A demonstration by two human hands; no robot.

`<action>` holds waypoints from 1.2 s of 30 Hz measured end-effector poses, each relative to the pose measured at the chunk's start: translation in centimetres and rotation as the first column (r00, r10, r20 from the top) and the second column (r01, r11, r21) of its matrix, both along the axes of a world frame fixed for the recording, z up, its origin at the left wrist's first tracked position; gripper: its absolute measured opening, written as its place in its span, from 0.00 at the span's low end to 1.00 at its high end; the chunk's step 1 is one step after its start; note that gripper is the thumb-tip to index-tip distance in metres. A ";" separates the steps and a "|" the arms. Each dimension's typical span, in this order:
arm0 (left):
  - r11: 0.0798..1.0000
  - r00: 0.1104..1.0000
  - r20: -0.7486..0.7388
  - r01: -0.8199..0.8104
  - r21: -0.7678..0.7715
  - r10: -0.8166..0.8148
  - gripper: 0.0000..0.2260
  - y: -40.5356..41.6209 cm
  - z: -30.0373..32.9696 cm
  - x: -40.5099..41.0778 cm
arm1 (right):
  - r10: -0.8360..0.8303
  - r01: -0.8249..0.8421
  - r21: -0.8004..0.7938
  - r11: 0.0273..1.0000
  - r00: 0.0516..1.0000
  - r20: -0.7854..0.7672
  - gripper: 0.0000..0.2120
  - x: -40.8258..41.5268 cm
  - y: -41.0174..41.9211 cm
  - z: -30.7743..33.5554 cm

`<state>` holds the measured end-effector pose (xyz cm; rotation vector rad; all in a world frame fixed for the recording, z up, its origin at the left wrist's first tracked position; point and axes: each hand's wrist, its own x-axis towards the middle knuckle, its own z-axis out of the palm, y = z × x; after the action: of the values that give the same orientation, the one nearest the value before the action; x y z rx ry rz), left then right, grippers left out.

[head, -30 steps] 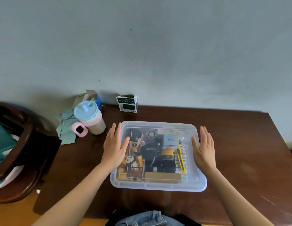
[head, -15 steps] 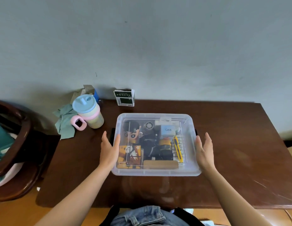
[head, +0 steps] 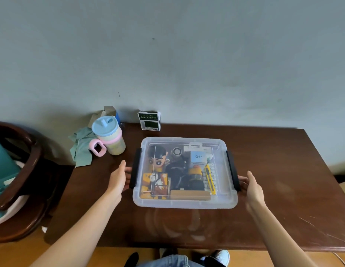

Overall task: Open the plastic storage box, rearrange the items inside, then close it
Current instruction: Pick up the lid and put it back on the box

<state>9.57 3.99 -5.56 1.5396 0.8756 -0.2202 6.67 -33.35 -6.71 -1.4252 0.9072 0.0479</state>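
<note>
A clear plastic storage box (head: 185, 204) sits on the dark wooden table (head: 273, 155) with its clear lid on. Black latches run along its left side (head: 136, 168) and right side (head: 233, 170). Through the lid I see a cartoon figure (head: 158, 158), a light-blue Q88 box (head: 198, 157), a yellow utility knife (head: 209, 179), an orange pack (head: 155, 185), a wooden block (head: 190, 195) and black items. My left hand (head: 118, 178) is at the left latch and my right hand (head: 251, 187) at the right latch, fingers reaching to touch them, thumbs up.
A sippy cup with a blue lid and pink handle (head: 108, 137) stands at the table's back left beside a green cloth (head: 82, 147). A small green-and-white carton (head: 149, 121) stands against the wall. A wooden chair (head: 23, 170) is to the left.
Both hands slid off the lid's top and down to the box's sides, ending at the black latches. The view pulled back and the box stayed in place.
</note>
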 end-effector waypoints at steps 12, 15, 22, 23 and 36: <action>0.968 0.993 -0.036 0.099 -0.230 -0.111 0.28 -1.0 0.7 3.8 | 0.205 -0.140 0.418 0.898 0.972 -0.114 0.33 4.0 0.0 0.5; 0.966 0.995 -0.030 0.082 -0.245 -0.092 0.28 -1.3 0.5 4.0 | 0.255 -0.198 0.407 0.892 0.963 -0.091 0.33 4.6 0.3 0.5; 0.980 0.997 0.013 0.077 -0.182 -0.076 0.28 -2.5 0.1 4.1 | 0.263 -0.226 0.262 0.938 0.958 -0.117 0.33 4.9 0.8 0.8; 0.984 0.997 0.018 0.079 -0.159 -0.077 0.27 -2.6 0.1 4.0 | 0.255 -0.218 0.245 0.945 0.958 -0.132 0.33 4.9 0.9 0.9; 0.982 0.998 0.036 0.059 -0.177 -0.054 0.28 -2.7 0.7 3.2 | 0.253 -0.237 0.194 0.952 0.966 -0.060 0.30 4.1 1.5 1.8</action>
<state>12.80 1.25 -4.90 1.3987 0.7672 -0.3065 10.76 -31.82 -4.93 -1.3615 0.7683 0.3736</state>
